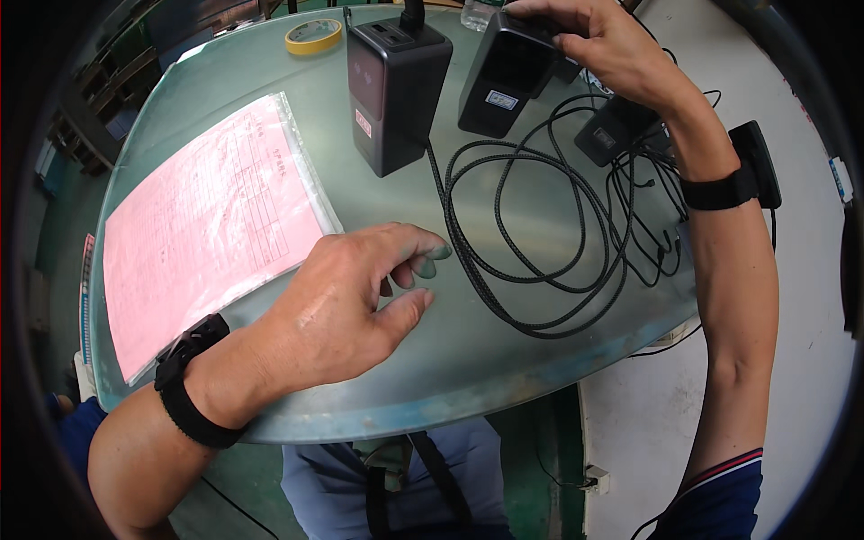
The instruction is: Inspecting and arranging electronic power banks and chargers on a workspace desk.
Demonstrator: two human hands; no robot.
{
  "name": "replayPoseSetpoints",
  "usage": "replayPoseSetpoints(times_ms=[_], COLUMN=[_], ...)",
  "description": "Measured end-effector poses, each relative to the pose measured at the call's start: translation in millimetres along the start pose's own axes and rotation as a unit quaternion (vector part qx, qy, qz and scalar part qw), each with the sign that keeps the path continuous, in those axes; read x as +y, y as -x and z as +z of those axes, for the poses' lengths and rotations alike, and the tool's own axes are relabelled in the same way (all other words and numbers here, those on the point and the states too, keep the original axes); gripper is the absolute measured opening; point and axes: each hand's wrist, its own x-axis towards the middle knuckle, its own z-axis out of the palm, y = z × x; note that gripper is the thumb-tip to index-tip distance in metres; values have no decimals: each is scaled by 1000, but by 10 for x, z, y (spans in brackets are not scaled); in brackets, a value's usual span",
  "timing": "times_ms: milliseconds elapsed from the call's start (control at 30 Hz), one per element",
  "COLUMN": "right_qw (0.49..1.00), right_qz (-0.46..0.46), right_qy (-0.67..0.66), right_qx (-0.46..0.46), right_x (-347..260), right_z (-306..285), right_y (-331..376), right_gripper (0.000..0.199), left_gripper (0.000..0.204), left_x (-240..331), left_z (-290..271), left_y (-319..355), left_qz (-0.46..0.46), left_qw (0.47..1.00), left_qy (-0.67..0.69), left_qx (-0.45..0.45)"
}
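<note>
My right hand (621,49) grips the top of a black block-shaped power bank (490,90), thumb on its side and fingers over the upper edge. This power bank leans a little and carries a small white label. To its left stands a dark grey power bank (409,99) with ports on top, a plug in one of them, and a glossy front panel. My left hand (351,288) hovers over the near part of the table, fingers loosely bent and apart from the thumb, nothing between them. A braided black cable (540,328) lies coiled just right of it.
Pink printed sheets in a clear sleeve (211,216) lie on the green glass-topped table (387,405). Yellow tape (313,38) sits at the back. On the right are a black adapter (612,130) and tangled thin cables (643,207). A clear bottle (479,13) stands at the far edge.
</note>
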Motion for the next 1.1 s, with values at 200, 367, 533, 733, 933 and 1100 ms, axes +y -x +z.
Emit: replayPoseSetpoints(times_ms=[200, 367, 533, 733, 933, 1100], right_qw=[999, 999, 957, 924, 925, 923], right_qz=[-19, -3, -163, -211, -129, -184], right_qy=[30, 16, 191, 270, 307, 280], right_qx=[3, 44, 144, 172, 184, 188], right_x=[-168, 70, 75, 146, 232, 222], right_z=[27, -21, 111, 165, 204, 127], right_y=[86, 64, 148, 178, 184, 202], right_gripper=[52, 52, 45, 45, 54, 47], left_gripper=[37, 37, 38, 37, 37, 42], left_x=[2, 25, 32, 3, -8, 102], left_z=[-20, -21, -28, -10, 3, 10], left_y=[2, -8, -6, -17, 49, 36], left_qz=[-17, -22, -22, -22, 12, 15], left_qw=[1000, 1000, 999, 999, 1000, 999], left_qy=[-5, -10, -13, -24, -13, -26], left_qx=[-13, -20, -21, -22, 16, -13])
